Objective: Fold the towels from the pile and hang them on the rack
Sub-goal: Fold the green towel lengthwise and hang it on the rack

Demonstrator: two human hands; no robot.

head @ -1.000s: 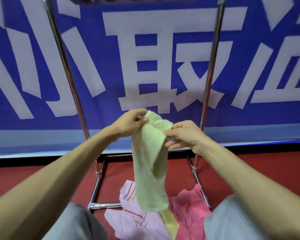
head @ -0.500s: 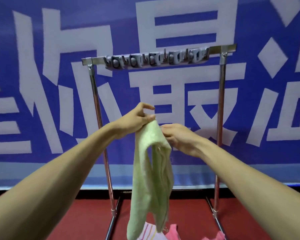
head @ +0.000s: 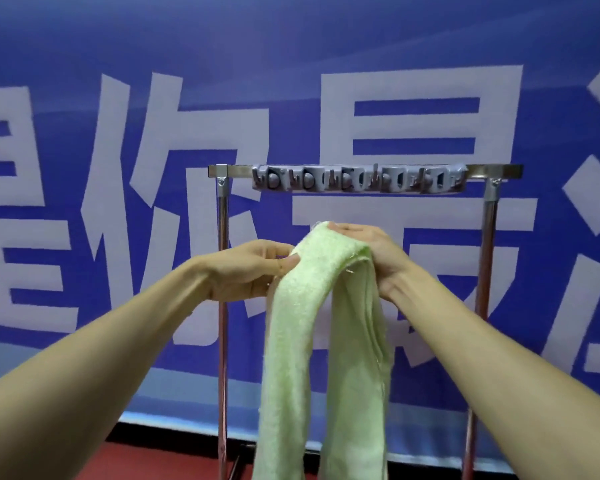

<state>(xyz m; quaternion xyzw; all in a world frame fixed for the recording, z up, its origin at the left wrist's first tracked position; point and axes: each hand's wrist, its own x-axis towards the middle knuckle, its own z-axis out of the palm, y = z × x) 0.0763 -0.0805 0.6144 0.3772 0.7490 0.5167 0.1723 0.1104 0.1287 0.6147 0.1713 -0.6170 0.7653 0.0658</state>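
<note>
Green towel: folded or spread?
Folded: the green towel doubles over at the top, two halves hanging down. The left hand pinches the fold, the right hand holds it. Not on the rack.

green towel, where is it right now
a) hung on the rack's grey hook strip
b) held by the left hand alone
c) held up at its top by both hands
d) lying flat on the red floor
C: the left hand pinches and the right hand grips the top of the green towel, which hangs down from them, apart from the hook strip on the rack.
</note>
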